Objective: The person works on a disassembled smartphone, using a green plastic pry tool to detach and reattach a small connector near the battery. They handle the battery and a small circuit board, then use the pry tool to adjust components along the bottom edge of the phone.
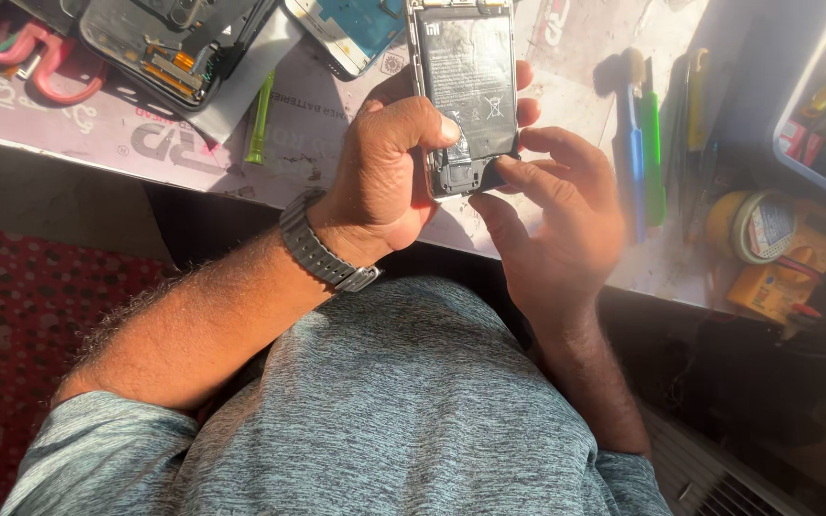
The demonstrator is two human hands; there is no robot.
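An opened smartphone (466, 67) with its back cover off shows a dark battery and lower board. My left hand (389, 172), with a grey metal watch on the wrist, grips the phone's lower left side, thumb pressed on the bottom of the battery. My right hand (556, 210) holds the phone's bottom right corner, fingertips touching the lower edge. The phone is held above the front edge of the work mat (126, 134).
Another opened phone body (169, 43) and a blue-backed phone part (351, 29) lie at the back. A green pry stick (260, 119), blue and green tools (644, 143), pink-handled pliers (11, 48), a yellow multimeter (786, 258) and a parts tray (815, 86) surround them.
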